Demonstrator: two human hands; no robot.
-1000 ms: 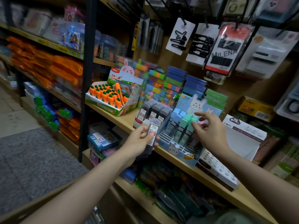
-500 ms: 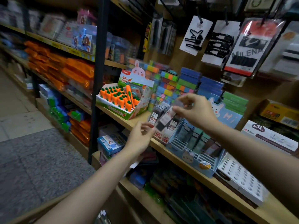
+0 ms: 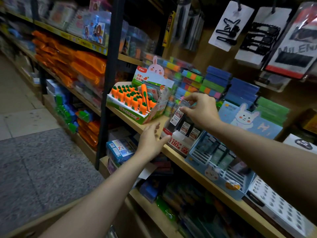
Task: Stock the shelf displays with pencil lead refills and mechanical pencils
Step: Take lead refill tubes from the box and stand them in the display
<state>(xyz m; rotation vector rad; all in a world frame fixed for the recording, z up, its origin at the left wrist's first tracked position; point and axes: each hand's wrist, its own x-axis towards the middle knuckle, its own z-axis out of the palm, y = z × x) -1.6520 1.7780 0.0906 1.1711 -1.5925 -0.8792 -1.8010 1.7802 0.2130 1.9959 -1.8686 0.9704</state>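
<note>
While left hand (image 3: 151, 140) hovers empty, right hand (image 3: 199, 109) pinches lead refill (image 3: 178, 114).

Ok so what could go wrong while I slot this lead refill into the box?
The right hand pinches the lead refill case only at its top, so it might slip or tip neighbouring cases in the refill display box. The box sits at the shelf edge; the open left hand could nudge it off.

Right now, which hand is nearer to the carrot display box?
Left. The left hand hovers open just below and in front of the carrot display box, by the shelf edge. The right hand sits off to its right, pinching a lead refill case over the refill box.
</note>
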